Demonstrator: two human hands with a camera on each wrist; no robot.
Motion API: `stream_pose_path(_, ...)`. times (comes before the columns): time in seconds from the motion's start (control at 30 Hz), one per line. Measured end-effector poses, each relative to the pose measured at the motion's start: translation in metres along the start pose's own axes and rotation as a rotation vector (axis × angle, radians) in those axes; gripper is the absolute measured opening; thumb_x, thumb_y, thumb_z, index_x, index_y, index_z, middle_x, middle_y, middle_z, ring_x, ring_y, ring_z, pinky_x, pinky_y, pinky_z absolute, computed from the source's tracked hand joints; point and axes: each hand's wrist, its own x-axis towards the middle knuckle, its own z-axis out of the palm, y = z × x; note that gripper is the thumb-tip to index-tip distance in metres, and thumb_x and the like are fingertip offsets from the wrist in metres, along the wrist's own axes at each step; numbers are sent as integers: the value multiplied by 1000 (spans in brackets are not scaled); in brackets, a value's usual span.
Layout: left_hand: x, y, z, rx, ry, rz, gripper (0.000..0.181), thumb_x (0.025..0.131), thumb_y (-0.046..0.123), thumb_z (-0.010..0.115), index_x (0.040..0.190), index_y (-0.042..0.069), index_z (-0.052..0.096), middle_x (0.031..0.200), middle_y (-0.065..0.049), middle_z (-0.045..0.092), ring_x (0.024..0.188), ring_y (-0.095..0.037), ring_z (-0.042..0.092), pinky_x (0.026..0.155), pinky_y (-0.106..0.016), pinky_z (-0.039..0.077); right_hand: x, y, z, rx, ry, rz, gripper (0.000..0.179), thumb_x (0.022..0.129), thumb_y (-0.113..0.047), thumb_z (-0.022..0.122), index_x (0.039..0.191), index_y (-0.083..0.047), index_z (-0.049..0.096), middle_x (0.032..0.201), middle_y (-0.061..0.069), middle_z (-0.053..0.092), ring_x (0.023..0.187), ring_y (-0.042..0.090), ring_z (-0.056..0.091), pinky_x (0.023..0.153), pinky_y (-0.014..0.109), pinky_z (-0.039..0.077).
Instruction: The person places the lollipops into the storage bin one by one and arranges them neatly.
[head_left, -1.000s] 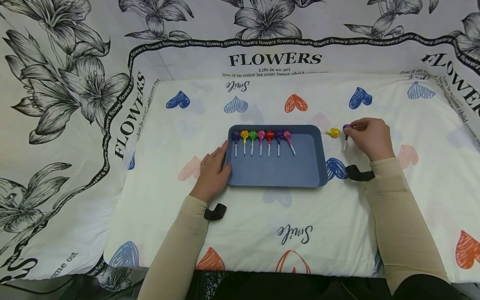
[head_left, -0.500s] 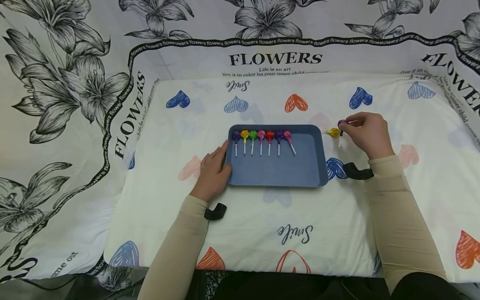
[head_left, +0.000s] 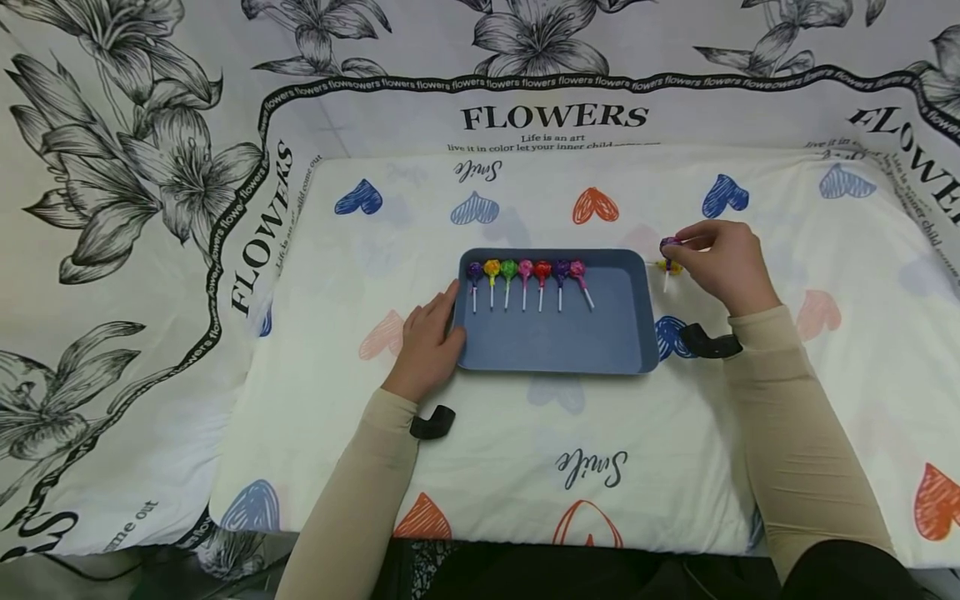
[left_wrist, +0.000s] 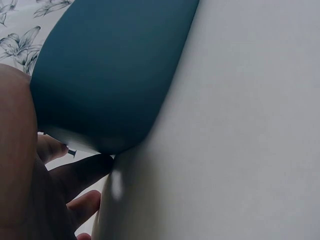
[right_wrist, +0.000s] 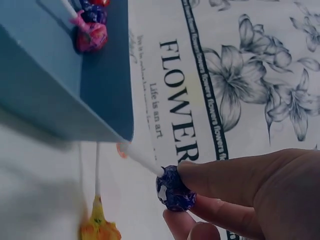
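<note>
A blue-grey tray lies on the heart-print cloth, with several lollipops in a row along its far side. My left hand rests against the tray's left edge, its fingers lying fairly straight along the side; in the left wrist view the fingers touch the tray's outer wall. To the right of the tray, my right hand pinches a purple lollipop by its wrapped head, stick pointing away from the palm. Below it lies a yellow lollipop on the cloth, partly hidden in the head view.
The white heart-print cloth covers a raised surface under the tray. Around it spreads a black-and-white flower-print cloth. Both wrists wear black straps, the right one near the tray's right side.
My right hand has moved left toward the tray with the purple lollipop, now over the yellow one. The left hand and tray keep their places.
</note>
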Motion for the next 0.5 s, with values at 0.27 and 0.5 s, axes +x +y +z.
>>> stream_pose_path(0.27,-1,2,-1,-3,-6,-5,66,98,24,44,157,31,17,159,5,29,147,-19,23,120,-43,4,0,-10,8,43,-50,-33,54,89,-47,65,118,-1,69,114,21,66,94,28,58,66,34,46)
stream_pose_path(0.5,-2,4,-3,-8,-5,5,67,97,23,44,158,30,17,158,4,30,147,-20,23,120,-43,4,-1,-18,21,51,-56,-89,48,89,-43,67,114,-2,71,110,20,67,91,30,59,66,35,48)
